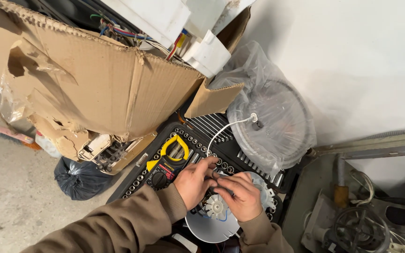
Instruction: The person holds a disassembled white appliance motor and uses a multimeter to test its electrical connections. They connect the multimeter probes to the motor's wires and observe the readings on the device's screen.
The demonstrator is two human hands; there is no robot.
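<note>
Your two hands meet over a small white fan motor (217, 206) at six o'clock in the view, above an open black socket case (198, 140) on the floor. Your left hand (194, 182) curls around the motor's near side, fingers closed on its body just beside the yellow clamp meter (167, 161) lying in the case at nine o'clock from it. Your right hand (242, 197) lies over the top from three o'clock, fingers pinched together at a dark part between the hands; whether they clamp a wire end or a terminal cannot be told. A grey disc (209, 228) sits under the motor, and a white cable (223, 129) runs up toward twelve o'clock to a bagged fan grille (273, 117) leaning on the wall. A torn cardboard box (99, 79) of wiring and white parts hangs over the case at ten o'clock.

To work well here, judging from the hold, keep the left hand as the steady anchor and let only the right fingertips move. Keep the motor low over the case, so a dropped piece lands among the sockets. Mind the cable: slack in it spares the joint any pull.
</note>
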